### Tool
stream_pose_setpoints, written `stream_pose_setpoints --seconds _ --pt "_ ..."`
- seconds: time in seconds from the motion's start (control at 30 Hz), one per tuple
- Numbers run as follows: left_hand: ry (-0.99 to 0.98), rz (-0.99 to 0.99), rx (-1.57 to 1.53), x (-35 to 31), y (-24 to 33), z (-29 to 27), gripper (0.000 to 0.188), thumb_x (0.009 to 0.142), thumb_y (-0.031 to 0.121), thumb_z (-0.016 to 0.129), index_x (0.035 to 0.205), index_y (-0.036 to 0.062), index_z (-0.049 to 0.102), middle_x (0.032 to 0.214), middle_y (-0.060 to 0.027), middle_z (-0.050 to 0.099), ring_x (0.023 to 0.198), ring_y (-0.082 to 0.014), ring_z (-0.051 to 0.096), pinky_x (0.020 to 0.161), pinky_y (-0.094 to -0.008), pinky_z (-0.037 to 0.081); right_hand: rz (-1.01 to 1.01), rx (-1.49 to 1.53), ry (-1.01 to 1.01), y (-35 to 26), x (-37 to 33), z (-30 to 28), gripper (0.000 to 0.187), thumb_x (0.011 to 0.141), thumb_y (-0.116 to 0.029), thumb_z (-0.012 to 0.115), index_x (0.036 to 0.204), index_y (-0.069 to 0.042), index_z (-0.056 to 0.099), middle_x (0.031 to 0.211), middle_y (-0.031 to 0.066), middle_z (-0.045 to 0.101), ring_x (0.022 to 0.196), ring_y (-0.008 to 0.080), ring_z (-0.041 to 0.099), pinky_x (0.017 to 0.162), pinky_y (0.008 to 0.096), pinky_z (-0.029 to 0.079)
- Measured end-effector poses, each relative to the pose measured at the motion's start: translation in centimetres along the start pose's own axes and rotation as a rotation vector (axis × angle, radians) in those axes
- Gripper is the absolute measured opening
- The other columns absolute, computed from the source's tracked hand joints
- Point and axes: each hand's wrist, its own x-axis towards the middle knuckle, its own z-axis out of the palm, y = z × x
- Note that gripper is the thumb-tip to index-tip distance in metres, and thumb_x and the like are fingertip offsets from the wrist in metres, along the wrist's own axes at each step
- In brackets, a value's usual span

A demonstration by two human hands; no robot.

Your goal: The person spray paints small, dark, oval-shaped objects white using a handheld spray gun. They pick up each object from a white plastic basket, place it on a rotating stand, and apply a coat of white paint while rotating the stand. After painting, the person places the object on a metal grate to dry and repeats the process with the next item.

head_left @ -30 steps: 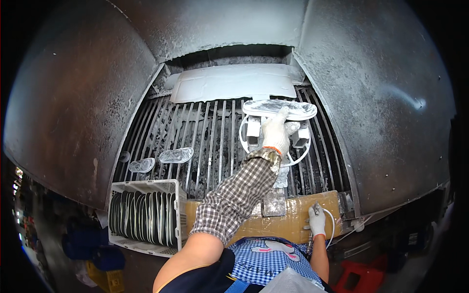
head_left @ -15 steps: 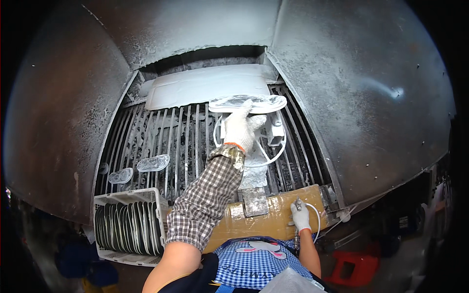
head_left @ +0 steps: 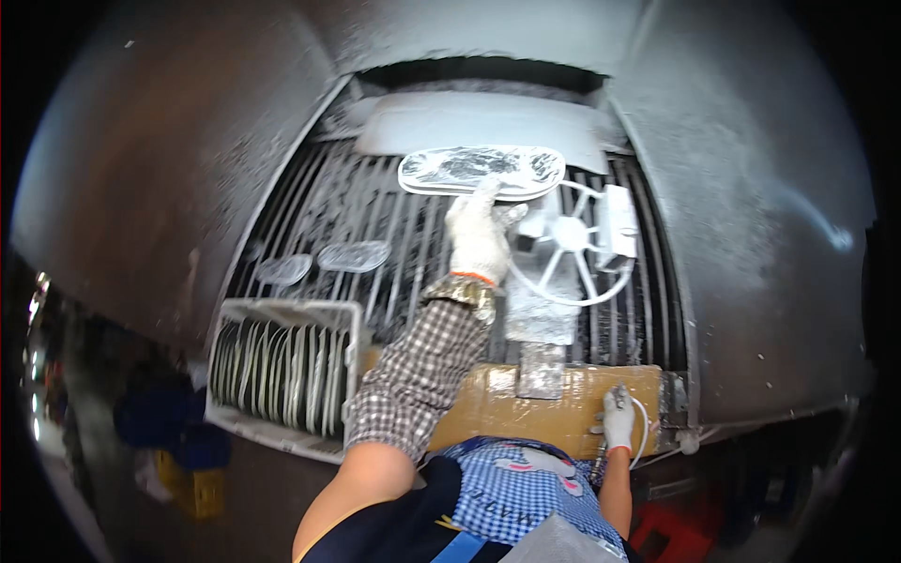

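Note:
My left hand (head_left: 479,235), in a white knit glove, grips an oval piece (head_left: 481,169) by its near edge. The piece has a white rim and a shiny, film-like middle, and it is held above the metal bars. Just right of that hand sits a white spoked wheel (head_left: 570,235) with a block on its rim. My right hand (head_left: 617,420), gloved too, is closed at the front edge by the brown taped board (head_left: 497,413). A small spray gun, largely hidden by the fingers, is in it, and a white hose (head_left: 646,427) curves down beside the hand.
A white plastic basket (head_left: 352,375) at the left holds several upright oval plates. Two film-covered oval pieces (head_left: 353,255) lie on the metal bars (head_left: 394,235). A pale sheet (head_left: 469,117) lies at the back. Dusty metal walls (head_left: 751,188) enclose both sides and the back.
My left hand has drawn the oval piece leftward off the spoked wheel, which is now more exposed. The whole view has shifted and turned. My right hand stays by the board.

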Motion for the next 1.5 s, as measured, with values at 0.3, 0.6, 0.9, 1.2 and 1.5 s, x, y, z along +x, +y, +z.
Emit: stream_pose_setpoints --seconds 0.3,0.6,0.9,1.2,1.5 --pt "0.465 -0.135 0.044 3.0 -3.4 -19.5 0.032 0.105 0.016 0.061 0.131 -0.0020 0.062 0.124 -0.0189 0.073 0.106 -0.0321 0.075 0.085 -0.0445 0.062 0.172 -0.011 -0.075 -3.1 -0.1 -0.1 0.054 0.107 -0.028 0.062 0.156 -0.010 0.050 0.105 0.0067 0.066 0.064 0.0160 0.065 0.040 0.0324 0.058" --pt "0.430 -0.393 0.403 -4.6 -13.6 -33.7 0.038 0.107 0.015 0.056 0.140 -0.0038 0.058 0.135 -0.0207 0.067 0.123 -0.0271 0.067 0.099 -0.0404 0.059 0.190 -0.017 -0.046 -5.4 -0.7 0.4 0.047 0.106 -0.029 0.064 0.148 -0.010 0.057 0.099 0.0042 0.066 0.063 0.0138 0.063 0.041 0.0300 0.056" --pt "0.501 -0.433 0.051 -1.3 -11.4 -34.2 0.043 0.107 0.021 0.056 0.143 -0.0039 0.056 0.136 -0.0232 0.064 0.121 -0.0363 0.065 0.102 -0.0473 0.057 0.179 -0.048 -0.026 -4.7 -1.0 0.3 0.043 0.106 -0.035 0.065 0.142 -0.011 0.060 0.093 0.0025 0.062 0.063 0.0154 0.064 0.041 0.0308 0.056" --pt "0.614 -0.505 0.261 -2.3 -9.3 -31.8 0.025 0.101 0.028 0.073 0.113 0.0093 0.063 0.090 -0.0019 0.055 0.068 -0.0148 0.055 0.057 -0.0262 0.044 0.167 -0.073 -0.019 -4.6 -0.9 0.4 0.039 0.107 -0.032 0.065 0.139 -0.010 0.062 0.095 0.0007 0.064 0.064 0.0134 0.062 0.044 0.0296 0.055" --pt "0.305 -0.492 0.469 -10.8 -2.2 -24.1 0.044 0.094 0.012 0.080 0.134 0.0009 0.065 0.111 -0.0081 0.074 0.097 -0.0197 0.072 0.085 -0.0340 0.058 0.019 -0.166 -0.019 -2.6 0.0 -0.5 0.053 0.108 -0.025 0.062 0.157 -0.006 0.052 0.120 0.0083 0.066 0.090 0.0154 0.060 0.074 0.0313 0.053"
